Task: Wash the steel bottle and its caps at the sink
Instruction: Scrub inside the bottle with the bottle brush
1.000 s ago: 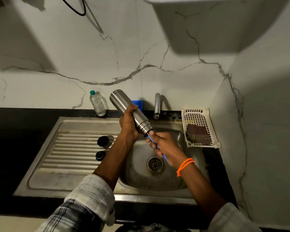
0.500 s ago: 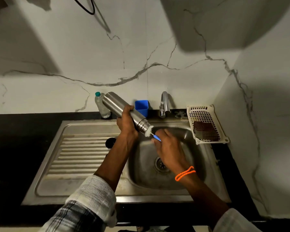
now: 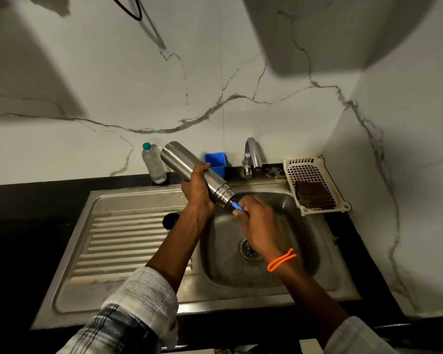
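Note:
My left hand (image 3: 197, 190) grips the steel bottle (image 3: 179, 160) round its middle and holds it tilted over the sink basin (image 3: 299, 241), mouth down to the right. My right hand (image 3: 256, 223) grips the blue handle of a bottle brush (image 3: 236, 206) whose head is inside the bottle's mouth. One black cap (image 3: 169, 219) lies on the ribbed drainboard (image 3: 123, 241), partly behind my left forearm.
The tap (image 3: 251, 155) stands behind the basin, with no water visibly running. A blue cup (image 3: 216, 160) and a clear plastic bottle (image 3: 153, 163) stand by the wall. A white basket (image 3: 313, 183) holding a dark scrub pad sits on the basin's right edge.
The brush has gone deeper into the bottle: the white bristles seen at the mouth half a second ago are now hidden inside. The view has shifted; only one cap shows now.

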